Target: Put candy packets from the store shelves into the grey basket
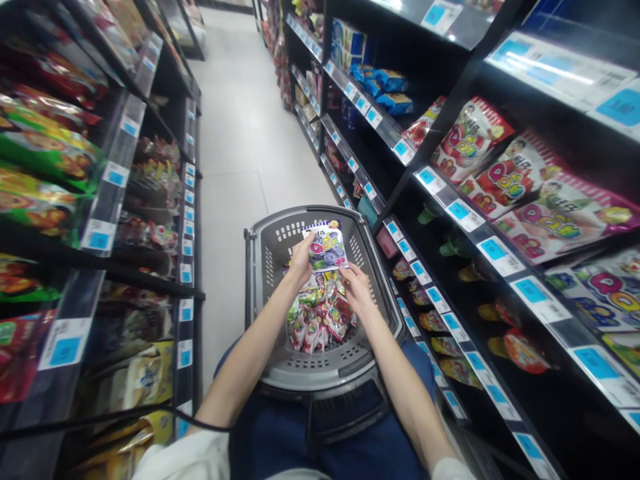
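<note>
L hand point(301, 261) is gripping the purple/white snack pkt point(327, 248) by its L edge, thumb lying across the front; R hand point(357, 288) is pinching its lower R corner, so fingers of both are grasping the same pkt. It's hanging over the gray bskt point(270, 277), printed front facing up twd the camera. Below it, a heap of small pkts point(325, 320), mostly red/white w/ some green & yellow, is lying in the bskt. Bskt's black handle point(346, 413) is resting on the near side, twd the body; blue trousers point(260, 427) are showing around that end. Can't tell what's supporting the bskt.

R-side shelves point(545, 310) are carrying red/white pkts point(515, 170) w/ similar lettering, plus blue pkts point(393, 90) farther off. L-side shelves point(113, 177) are holding green/yellow bags point(45, 150), blurred. Pale floor point(240, 133) is running btwn the 2 rows. A thin dark cord point(125, 415) is crossing lower L.
</note>
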A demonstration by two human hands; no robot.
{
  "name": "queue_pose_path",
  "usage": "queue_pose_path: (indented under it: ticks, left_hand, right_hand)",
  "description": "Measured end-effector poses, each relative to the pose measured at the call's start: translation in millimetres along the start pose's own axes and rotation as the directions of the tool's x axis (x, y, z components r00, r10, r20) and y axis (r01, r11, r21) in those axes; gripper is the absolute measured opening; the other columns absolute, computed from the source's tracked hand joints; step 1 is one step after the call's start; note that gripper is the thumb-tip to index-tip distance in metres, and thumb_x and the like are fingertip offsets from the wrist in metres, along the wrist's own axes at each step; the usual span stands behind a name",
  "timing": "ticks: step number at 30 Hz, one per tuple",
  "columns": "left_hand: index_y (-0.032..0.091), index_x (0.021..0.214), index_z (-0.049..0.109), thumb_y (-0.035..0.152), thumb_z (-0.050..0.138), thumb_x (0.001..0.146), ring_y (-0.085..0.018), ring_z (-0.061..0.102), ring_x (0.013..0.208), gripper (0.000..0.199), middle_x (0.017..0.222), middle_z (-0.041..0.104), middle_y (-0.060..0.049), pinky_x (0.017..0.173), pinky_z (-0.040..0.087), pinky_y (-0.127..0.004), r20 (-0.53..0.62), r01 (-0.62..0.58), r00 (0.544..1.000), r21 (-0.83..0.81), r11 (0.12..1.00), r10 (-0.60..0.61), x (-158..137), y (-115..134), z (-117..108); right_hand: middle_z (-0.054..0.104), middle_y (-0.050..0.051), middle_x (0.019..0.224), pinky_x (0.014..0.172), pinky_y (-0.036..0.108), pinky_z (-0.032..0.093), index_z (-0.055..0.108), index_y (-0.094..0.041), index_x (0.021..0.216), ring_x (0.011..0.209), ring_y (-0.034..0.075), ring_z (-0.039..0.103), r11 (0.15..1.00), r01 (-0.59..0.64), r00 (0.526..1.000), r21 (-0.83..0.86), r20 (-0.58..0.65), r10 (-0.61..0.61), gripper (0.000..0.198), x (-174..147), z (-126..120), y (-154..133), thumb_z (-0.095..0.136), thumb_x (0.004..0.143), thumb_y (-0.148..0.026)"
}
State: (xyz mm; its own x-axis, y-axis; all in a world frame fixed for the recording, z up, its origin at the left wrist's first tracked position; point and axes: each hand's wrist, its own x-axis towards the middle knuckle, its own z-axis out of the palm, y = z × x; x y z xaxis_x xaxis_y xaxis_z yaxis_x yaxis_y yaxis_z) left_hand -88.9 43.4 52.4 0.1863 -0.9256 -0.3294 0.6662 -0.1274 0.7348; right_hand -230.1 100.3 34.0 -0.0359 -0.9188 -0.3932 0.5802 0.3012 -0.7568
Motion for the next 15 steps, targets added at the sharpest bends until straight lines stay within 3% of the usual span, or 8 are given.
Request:
queue_pose_path:
  ticks: [3, 8, 11, 15]
  left_hand:
    - [0.012, 0.094, 0.074, 0.040, 0.081, 0.074, -0.022, 0.074, 0.094, 0.035, 0.095, 0.079, -0.009, 0.091, 0.056, -0.034, 0.056, 0.010, 0.998, -0.042, 0.999, -0.007, 1, -9, 0]
    - [0.013, 0.100, 0.073, 0.039, 0.078, 0.079, -0.022, 0.074, 0.096, 0.034, 0.095, 0.079, -0.009, 0.093, 0.056, -0.034, 0.127, 0.070, 0.990, -0.039, 0.997, -0.064, 1, -19, 0]
    - [0.013, 0.099, 0.073, 0.037, 0.076, 0.081, -0.022, 0.074, 0.094, 0.030, 0.092, 0.079, -0.008, 0.093, 0.056, -0.034, 0.088, 0.085, 0.993, -0.046, 0.995, -0.081, 3, -17, -1]
    - [0.012, 0.094, 0.070, 0.032, 0.069, 0.088, -0.020, 0.074, 0.086, 0.021, 0.085, 0.078, -0.008, 0.090, 0.056, -0.034, -0.006, 0.130, 0.991, -0.082, 0.988, -0.131, 7, -10, -3]
  right_hand:
    - [0.074, 0.001, 0.081, 0.062, 0.021, 0.048, 0.071, -0.015, 0.087, 0.065, 0.009, 0.061, 0.998, -0.017, 0.998, -0.066, 0.067, 0.022, 0.040, -2, -2, 2, 0.090, 0.055, -0.027]
    - [0.071, -0.001, 0.071, 0.064, 0.023, 0.048, 0.071, -0.014, 0.080, 0.062, 0.011, 0.059, 0.979, 0.061, 0.998, -0.193, 0.009, -0.060, 0.039, -1, -4, 8, 0.092, 0.049, -0.026]
    - [0.070, 0.000, 0.068, 0.065, 0.024, 0.047, 0.072, -0.014, 0.074, 0.061, 0.011, 0.058, 0.944, 0.150, 0.988, -0.295, 0.029, -0.149, 0.033, -3, -1, 5, 0.091, 0.052, -0.029]
    - [0.072, 0.001, 0.071, 0.065, 0.026, 0.047, 0.075, -0.014, 0.079, 0.061, 0.012, 0.057, 0.901, 0.200, 0.979, -0.384, 0.116, -0.168, 0.032, -9, 5, 1, 0.088, 0.058, -0.034]
